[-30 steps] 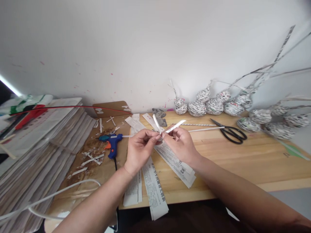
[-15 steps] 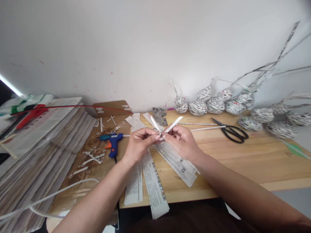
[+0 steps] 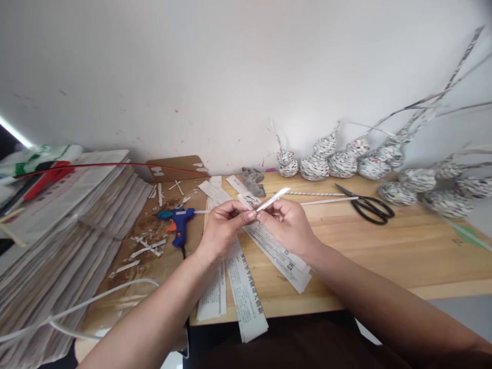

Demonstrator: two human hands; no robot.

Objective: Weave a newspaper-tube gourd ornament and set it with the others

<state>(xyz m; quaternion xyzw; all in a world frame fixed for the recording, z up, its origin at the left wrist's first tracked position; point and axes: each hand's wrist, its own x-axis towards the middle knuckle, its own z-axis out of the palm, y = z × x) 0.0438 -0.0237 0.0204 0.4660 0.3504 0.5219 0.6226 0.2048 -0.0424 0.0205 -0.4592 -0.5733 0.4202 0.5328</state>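
Note:
Both my hands meet above the wooden table, fingertips close together. My left hand [image 3: 227,224] pinches a paper strip, thumb against the forefinger. My right hand [image 3: 285,220] is closed on the same small piece, and a white folded end of the paper strip [image 3: 274,198] points up and right past its fingers. The part between the fingertips is mostly hidden. Under and around my hands lie flat newspaper strips [image 3: 248,297], fanned out, some reaching over the table's front edge. A grey crumpled cloth-like piece [image 3: 252,179] lies just behind them.
To the left are a blue glue gun [image 3: 180,225], paper scraps [image 3: 148,246] on brown cardboard and a tall newspaper stack [image 3: 88,241]. Black scissors [image 3: 371,207] and thin paper rods [image 3: 326,201] lie right. Several woven paper gourd shapes [image 3: 315,166] stand along the wall.
Half a second ago two paper ends stuck up in a V; now the left one lies lower and flatter near my left fingers. My hands have barely moved.

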